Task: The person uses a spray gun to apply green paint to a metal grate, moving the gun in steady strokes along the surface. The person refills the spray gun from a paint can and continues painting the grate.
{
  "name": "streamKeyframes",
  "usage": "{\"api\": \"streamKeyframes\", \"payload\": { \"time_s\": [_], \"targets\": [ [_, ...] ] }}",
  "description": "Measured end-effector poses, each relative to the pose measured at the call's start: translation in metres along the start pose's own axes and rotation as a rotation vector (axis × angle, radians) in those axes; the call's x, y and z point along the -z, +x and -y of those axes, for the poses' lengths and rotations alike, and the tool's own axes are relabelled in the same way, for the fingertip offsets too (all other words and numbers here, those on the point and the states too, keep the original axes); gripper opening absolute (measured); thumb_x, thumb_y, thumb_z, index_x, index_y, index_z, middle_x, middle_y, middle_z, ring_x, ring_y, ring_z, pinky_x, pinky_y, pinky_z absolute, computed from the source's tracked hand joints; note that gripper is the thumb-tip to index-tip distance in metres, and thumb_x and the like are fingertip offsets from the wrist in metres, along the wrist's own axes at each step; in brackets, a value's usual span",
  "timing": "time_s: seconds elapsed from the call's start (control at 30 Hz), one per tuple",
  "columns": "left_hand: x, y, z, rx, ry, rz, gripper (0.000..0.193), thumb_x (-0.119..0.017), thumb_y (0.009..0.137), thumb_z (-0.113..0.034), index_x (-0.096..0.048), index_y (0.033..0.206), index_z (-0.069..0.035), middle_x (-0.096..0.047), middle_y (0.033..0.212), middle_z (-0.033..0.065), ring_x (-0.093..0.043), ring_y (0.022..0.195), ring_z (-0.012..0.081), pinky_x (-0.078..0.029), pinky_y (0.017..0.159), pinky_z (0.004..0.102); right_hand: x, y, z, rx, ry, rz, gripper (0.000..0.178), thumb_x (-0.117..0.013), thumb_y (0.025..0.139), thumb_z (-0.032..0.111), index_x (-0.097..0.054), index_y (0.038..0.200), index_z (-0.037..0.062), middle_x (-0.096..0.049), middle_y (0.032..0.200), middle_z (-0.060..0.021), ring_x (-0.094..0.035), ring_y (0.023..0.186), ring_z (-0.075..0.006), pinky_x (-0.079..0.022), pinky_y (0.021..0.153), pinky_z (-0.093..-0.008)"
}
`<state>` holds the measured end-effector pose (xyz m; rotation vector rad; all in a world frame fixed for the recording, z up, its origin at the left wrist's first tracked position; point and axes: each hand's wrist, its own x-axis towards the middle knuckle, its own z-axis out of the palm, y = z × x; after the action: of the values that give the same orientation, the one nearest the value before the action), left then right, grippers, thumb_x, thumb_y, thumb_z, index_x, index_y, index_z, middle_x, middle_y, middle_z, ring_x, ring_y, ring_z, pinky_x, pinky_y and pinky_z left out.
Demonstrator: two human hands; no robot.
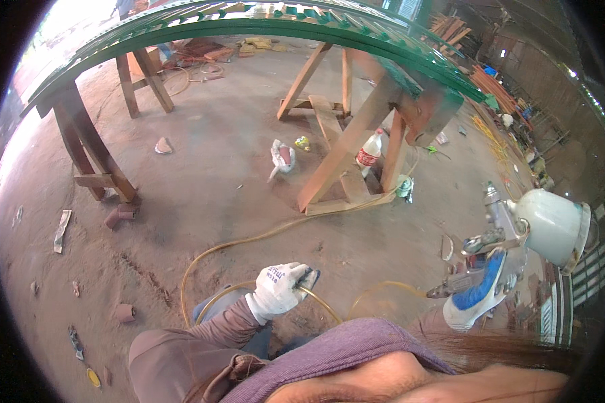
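Observation:
My right hand (480,289), in a white and blue glove, grips a metal spray gun (494,232) with a white paint cup (551,225) on top, held at the right. My left hand (282,287), in a white glove, is closed around a yellow air hose (249,238) low in the middle. The hose loops over the dirt floor toward the sawhorse. A green-painted metal grille (262,23) lies across wooden sawhorses (346,144) ahead of both hands.
A plastic bottle (370,149) and a small can (403,186) stand by the right sawhorse. A crumpled rag (282,158), broken bricks (119,215) and scraps litter the floor. Stacked timber and orange material (494,91) lie at the far right.

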<state>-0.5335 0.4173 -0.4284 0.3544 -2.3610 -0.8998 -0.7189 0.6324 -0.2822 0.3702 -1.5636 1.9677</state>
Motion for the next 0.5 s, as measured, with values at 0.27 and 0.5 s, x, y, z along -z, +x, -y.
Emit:
{"api": "streamKeyframes", "payload": {
  "time_s": [0.27, 0.5],
  "targets": [
    [-0.006, -0.002, 0.025, 0.092, 0.09, 0.155, 0.024, -0.058, 0.091, -0.029, -0.06, 0.076, -0.01, -0.064, 0.074, 0.0123, -0.064, 0.07, 0.0348, -0.05, 0.058, 0.0435, -0.05, -0.015, -0.052, 0.141, 0.086, 0.1, 0.041, -0.058, 0.096, 0.018, -0.052, 0.132, -0.0017, -0.055, 0.125, -0.018, -0.06, 0.102, -0.0217, -0.055, 0.081, -0.0359],
    [-0.008, 0.01, 0.034, 0.3, 0.143, 0.297, 0.031, -0.053, 0.094, -0.035, -0.064, 0.08, -0.01, -0.067, 0.082, 0.0129, -0.066, 0.079, 0.0359, -0.052, 0.067, 0.0455, -0.092, 0.031, -0.017, 0.041, 0.032, 0.156, 0.043, -0.059, 0.096, 0.019, -0.051, 0.132, -0.002, -0.056, 0.125, -0.0174, -0.06, 0.103, -0.0215, -0.054, 0.081, -0.0351]
  ]
}}
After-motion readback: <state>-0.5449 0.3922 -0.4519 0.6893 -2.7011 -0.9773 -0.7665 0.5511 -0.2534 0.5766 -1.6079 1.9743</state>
